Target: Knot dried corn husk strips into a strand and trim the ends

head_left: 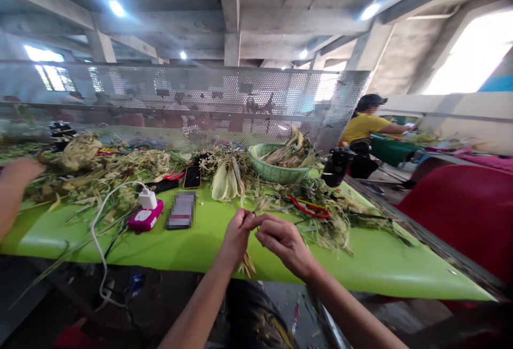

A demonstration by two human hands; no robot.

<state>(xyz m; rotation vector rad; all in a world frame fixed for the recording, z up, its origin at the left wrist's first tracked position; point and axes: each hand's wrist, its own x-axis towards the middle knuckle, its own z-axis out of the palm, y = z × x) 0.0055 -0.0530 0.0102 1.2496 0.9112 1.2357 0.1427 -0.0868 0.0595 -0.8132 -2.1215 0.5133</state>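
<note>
My left hand (236, 237) and my right hand (282, 242) meet over the near edge of a bright green table (192, 242). Both are closed in a pinch on a thin dark strand (253, 214) between the fingertips. A bundle of dry husk strips (247, 266) hangs below my left hand at the table's edge. A folded pale corn husk (227, 180) lies just beyond my hands.
Dried husks and leaves (120, 170) cover the table's far side, with a green basket (276, 167), red-handled scissors (308, 207), phones (181, 210), a pink power bank (145, 216) with white charger cable. Another person's hand (16, 178) is at left. A person in yellow (364, 124) works behind; red chair (465, 210) right.
</note>
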